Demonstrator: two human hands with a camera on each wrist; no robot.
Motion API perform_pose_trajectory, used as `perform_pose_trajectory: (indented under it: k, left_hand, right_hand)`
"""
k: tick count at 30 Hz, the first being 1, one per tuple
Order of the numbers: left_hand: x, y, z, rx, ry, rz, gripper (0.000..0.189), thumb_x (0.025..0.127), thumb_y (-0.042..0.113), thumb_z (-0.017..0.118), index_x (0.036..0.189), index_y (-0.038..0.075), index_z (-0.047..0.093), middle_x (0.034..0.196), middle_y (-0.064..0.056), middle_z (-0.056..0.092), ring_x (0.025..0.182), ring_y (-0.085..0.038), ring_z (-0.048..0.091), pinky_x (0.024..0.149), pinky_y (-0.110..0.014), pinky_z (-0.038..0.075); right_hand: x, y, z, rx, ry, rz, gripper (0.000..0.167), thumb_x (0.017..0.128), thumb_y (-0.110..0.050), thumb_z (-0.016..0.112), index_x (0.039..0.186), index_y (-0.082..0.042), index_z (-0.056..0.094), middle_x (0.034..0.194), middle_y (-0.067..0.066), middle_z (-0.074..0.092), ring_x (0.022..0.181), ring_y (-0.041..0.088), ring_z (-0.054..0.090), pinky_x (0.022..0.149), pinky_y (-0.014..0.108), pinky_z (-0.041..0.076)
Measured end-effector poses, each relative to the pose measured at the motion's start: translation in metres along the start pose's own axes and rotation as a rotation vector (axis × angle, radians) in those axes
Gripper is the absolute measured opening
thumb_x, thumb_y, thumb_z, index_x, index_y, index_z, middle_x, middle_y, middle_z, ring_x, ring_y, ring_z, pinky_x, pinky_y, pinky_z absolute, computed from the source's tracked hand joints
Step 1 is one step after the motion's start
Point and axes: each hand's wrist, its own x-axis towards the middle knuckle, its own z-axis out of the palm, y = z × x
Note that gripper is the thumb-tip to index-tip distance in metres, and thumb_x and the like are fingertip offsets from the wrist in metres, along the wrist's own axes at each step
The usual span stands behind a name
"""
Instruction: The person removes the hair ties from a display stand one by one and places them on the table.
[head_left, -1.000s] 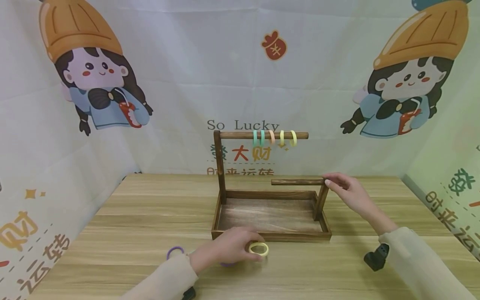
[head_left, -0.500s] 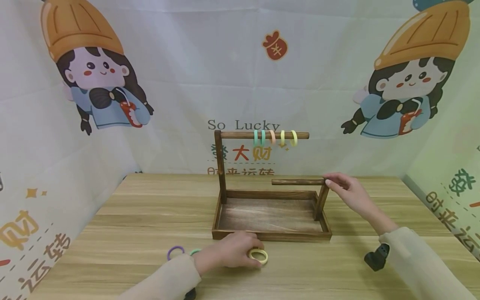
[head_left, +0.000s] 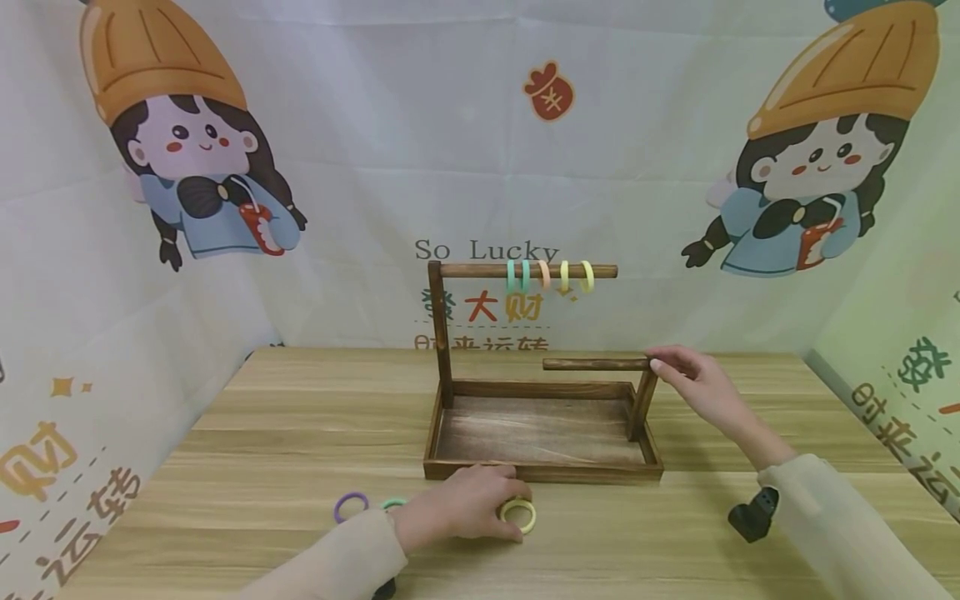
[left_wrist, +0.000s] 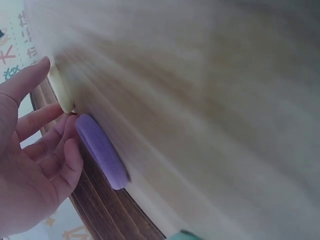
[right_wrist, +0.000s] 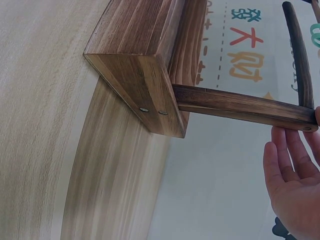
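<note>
My left hand (head_left: 468,504) is at a pale yellow ring (head_left: 533,518) lying flat on the tabletop, thumb and index finger to either side of it. In the left wrist view, the thumb is spread and the index fingertip meets the yellow ring (left_wrist: 61,89); a purple ring (left_wrist: 102,152) stands out close by the other fingers. With thumb and fingertips, my right hand (head_left: 697,383) grips the top of the short post of a dark wooden stand (head_left: 543,473). Two teal rings (head_left: 511,276), a peach ring (head_left: 544,275) and two yellow rings (head_left: 587,276) hang on its upper bar.
Left of the left sleeve lies a purple ring (head_left: 337,508), with a green ring (head_left: 393,502) partly covered by that arm. The stand's lower bar (head_left: 592,365) bears nothing and points left. A printed cloth (head_left: 360,192) hangs behind and beside the table (head_left: 300,433).
The yellow ring, held tilted above the table by my left hand, has come down and now lies flat. The green ring has come into view behind the left forearm. My right hand stays put.
</note>
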Motion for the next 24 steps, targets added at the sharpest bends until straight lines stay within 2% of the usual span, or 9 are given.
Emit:
perform_pose_trajectory:
  k: [3,6,10,15,21,24]
  left_hand:
    - [-0.002,0.000,-0.002,-0.028,0.016,-0.007,0.042,0.075,0.046,0.065,0.105,0.018,0.062,0.081,0.011,0.049,0.063,-0.001,0.042,0.054,-0.017,0.038]
    - [-0.004,-0.001,-0.007,-0.084,0.061,-0.008,0.039,0.079,0.044,0.061,0.106,0.015,0.062,0.087,0.008,0.054,0.069,-0.003,0.050,0.059,-0.018,0.043]
    - [-0.005,-0.004,-0.016,-0.128,0.171,-0.007,0.037,0.083,0.039,0.059,0.108,0.012,0.061,0.093,0.004,0.057,0.075,-0.007,0.055,0.061,-0.018,0.045]
    - [-0.008,-0.014,-0.025,-0.140,0.304,-0.013,0.033,0.083,0.034,0.060,0.107,0.010,0.060,0.093,0.001,0.058,0.073,-0.010,0.056,0.061,-0.020,0.045]
    - [-0.017,-0.032,-0.029,-0.142,0.433,-0.058,0.035,0.081,0.029,0.064,0.107,0.007,0.059,0.099,-0.002,0.056,0.086,-0.015,0.053,0.073,-0.030,0.046]
    - [-0.023,-0.041,-0.029,-0.152,0.473,-0.093,0.037,0.079,0.026,0.066,0.108,0.004,0.059,0.100,-0.003,0.055,0.091,-0.018,0.052,0.077,-0.032,0.045]
  right_hand:
    - [0.000,0.000,0.000,0.004,-0.003,0.002,0.039,0.094,-0.028,0.044,0.120,0.000,0.050,0.114,0.016,0.053,0.102,0.026,0.048,0.082,0.042,0.041]
    - [0.000,0.000,0.000,0.005,-0.006,0.003,0.040,0.094,-0.028,0.044,0.121,0.000,0.049,0.115,0.015,0.053,0.102,0.025,0.048,0.081,0.042,0.041]
    - [0.000,0.000,0.000,-0.001,-0.004,0.000,0.039,0.094,-0.028,0.044,0.121,-0.001,0.050,0.115,0.015,0.053,0.101,0.025,0.049,0.081,0.041,0.042]
    - [0.001,0.001,-0.001,-0.018,-0.003,0.005,0.039,0.094,-0.029,0.044,0.120,-0.001,0.051,0.113,0.015,0.054,0.099,0.025,0.049,0.079,0.040,0.043]
    - [0.002,0.000,-0.002,-0.026,-0.012,0.011,0.040,0.093,-0.029,0.044,0.119,0.001,0.050,0.112,0.016,0.054,0.099,0.026,0.050,0.079,0.042,0.042]
    - [0.004,0.000,-0.003,-0.024,-0.018,0.014,0.041,0.093,-0.030,0.045,0.119,0.001,0.050,0.114,0.017,0.053,0.100,0.028,0.049,0.080,0.042,0.042]
